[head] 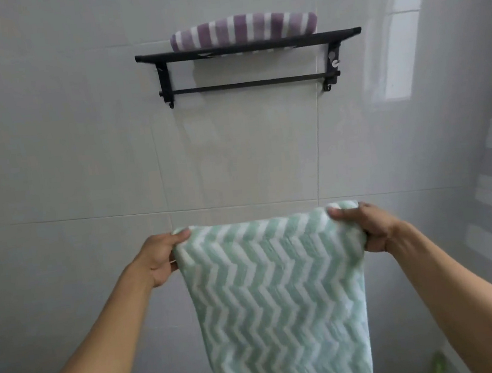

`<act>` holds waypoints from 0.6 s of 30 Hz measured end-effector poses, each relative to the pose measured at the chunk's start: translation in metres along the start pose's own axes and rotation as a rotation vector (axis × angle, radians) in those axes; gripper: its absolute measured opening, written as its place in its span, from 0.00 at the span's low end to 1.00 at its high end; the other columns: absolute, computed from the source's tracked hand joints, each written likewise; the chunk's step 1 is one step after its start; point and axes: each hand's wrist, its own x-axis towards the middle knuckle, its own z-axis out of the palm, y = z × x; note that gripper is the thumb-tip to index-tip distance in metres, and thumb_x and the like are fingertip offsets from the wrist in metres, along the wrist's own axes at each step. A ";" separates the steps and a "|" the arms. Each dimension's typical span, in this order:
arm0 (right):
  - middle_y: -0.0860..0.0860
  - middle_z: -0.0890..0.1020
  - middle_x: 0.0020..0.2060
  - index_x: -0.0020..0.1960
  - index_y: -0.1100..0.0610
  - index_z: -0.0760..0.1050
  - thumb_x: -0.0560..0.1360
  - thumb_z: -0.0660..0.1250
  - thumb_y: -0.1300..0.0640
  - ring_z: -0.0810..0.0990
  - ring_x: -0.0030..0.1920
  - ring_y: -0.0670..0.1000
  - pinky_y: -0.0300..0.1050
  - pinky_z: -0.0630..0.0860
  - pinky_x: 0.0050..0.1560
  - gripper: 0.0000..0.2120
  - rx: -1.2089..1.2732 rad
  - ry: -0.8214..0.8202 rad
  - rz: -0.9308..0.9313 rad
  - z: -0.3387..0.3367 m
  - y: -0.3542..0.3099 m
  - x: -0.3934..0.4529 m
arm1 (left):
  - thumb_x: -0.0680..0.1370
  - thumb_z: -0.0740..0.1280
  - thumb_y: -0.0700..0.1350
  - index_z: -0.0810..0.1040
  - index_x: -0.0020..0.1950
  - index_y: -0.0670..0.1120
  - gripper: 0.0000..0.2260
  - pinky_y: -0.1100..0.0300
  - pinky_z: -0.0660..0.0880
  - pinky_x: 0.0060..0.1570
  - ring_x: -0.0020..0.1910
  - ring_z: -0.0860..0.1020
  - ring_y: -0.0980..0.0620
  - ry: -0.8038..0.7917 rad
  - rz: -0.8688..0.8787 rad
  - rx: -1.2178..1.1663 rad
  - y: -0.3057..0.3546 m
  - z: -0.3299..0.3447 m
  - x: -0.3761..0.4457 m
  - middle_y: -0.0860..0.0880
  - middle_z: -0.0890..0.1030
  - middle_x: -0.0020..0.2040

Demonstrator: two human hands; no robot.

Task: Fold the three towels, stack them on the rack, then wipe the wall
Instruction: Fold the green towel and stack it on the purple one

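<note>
A: What could go wrong from here?

B: The green towel (277,299) hangs long below the rack (248,46), with its lower end out of sight. Fold it carelessly and the halves will likely land crooked, and a lumpy bundle could slide off the purple striped towel (243,29) already lying folded on top of the rack.

A: And the hands?

B: Both closed tight. The left hand (162,257) pinches the towel's top left corner, thumb over the front. The right hand (369,227) bunches the top right corner in curled fingers. The towel is stretched between them, well below the rack, in front of the tiled wall (65,145).

A: The third towel?

B: Not in view.
</note>
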 end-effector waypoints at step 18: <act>0.63 0.85 0.53 0.62 0.69 0.79 0.71 0.75 0.55 0.86 0.47 0.59 0.56 0.84 0.48 0.25 0.119 0.064 -0.088 -0.005 0.001 0.005 | 0.79 0.68 0.42 0.81 0.57 0.40 0.09 0.55 0.83 0.43 0.43 0.84 0.47 -0.029 0.116 -0.112 0.021 0.009 0.012 0.41 0.82 0.60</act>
